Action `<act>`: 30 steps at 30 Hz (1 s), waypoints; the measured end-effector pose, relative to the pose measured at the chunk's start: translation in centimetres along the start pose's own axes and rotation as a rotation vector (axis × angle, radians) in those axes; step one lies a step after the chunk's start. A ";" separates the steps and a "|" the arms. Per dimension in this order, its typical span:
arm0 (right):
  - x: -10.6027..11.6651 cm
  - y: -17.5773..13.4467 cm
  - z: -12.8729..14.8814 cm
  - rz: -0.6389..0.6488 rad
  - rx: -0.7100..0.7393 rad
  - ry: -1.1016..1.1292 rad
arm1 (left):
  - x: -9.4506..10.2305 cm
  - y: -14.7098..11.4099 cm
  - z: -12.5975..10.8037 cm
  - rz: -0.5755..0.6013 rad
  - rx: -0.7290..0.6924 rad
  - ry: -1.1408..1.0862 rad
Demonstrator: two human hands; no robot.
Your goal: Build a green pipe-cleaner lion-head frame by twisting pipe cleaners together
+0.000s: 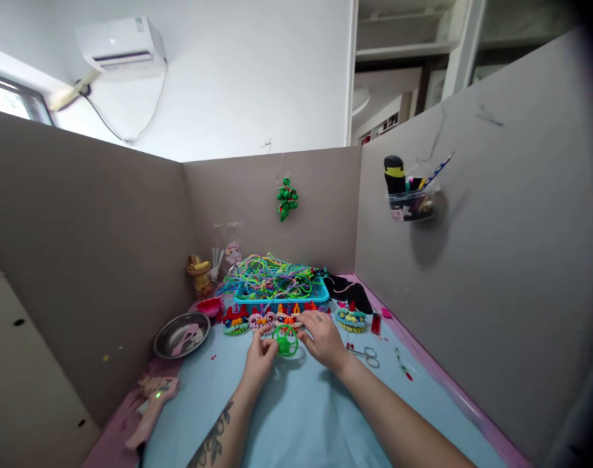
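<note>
A small green piece of looped cord with a dense middle and open loops is held just above the blue cloth. My left hand pinches its left side between thumb and fingers. On the other side, my right hand has thumb and fingers curled in at the right loop, apparently gripping it; the exact contact is small. Right behind the hands stand several colourful knotted-cord animal heads, partly covered by my fingers. Another such head sits to the right of my right hand.
A blue tray heaped with coloured cords stands at the back. Scissors and a red-tipped tool lie right. At left are a metal bowl and a pink hot-tool with a green light. Grey partitions enclose the table.
</note>
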State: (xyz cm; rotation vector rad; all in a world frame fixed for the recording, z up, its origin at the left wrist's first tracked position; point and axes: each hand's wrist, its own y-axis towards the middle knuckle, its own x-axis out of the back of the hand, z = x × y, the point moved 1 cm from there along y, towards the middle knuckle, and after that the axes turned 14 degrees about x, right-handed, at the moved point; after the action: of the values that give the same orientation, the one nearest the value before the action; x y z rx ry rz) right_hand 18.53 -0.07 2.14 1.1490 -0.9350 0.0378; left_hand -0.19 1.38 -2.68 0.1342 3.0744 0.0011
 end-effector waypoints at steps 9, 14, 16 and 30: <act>-0.2 0.0 0.2 -0.077 -0.028 0.127 | -0.4 -0.4 -0.4 0.038 -0.013 0.009; -1.6 -0.3 0.8 -0.114 -0.170 0.236 | -0.4 -0.6 -0.7 0.005 -0.049 0.040; -2.3 -0.5 1.0 -0.090 -0.227 0.273 | -0.4 -0.6 -0.6 0.003 -0.053 0.056; -3.4 -2.0 0.3 -0.141 -0.507 0.427 | -0.8 -1.3 -1.2 -0.047 -0.100 0.342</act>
State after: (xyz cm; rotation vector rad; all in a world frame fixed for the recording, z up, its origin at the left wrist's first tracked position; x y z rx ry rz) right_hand 17.15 0.23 -1.59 0.6913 -0.4427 -0.0635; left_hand 0.41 -0.01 -1.40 0.0613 3.4080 0.1957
